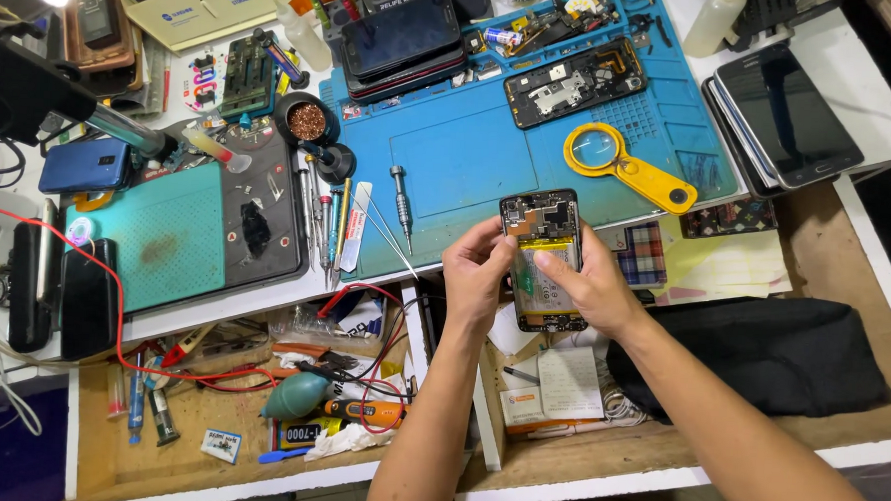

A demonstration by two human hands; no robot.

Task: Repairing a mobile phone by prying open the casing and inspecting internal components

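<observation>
An opened smartphone (544, 225) with its back cover off, showing its circuit board and a yellow-labelled battery, is held upright over the front edge of the blue work mat (469, 161). My left hand (477, 274) grips its left side, thumb pressing near the board. My right hand (589, 285) holds the right side, with its thumb lying across the battery. A screwdriver (401, 205) lies on the mat just left of the phone.
A yellow magnifying glass (620, 163) and a second opened phone (573, 83) lie on the mat. Tablets (787, 115) are stacked at the right, a green mat (161, 233) at the left. Open drawers below hold tools, a green air blower (294, 394) and a black pouch (761, 354).
</observation>
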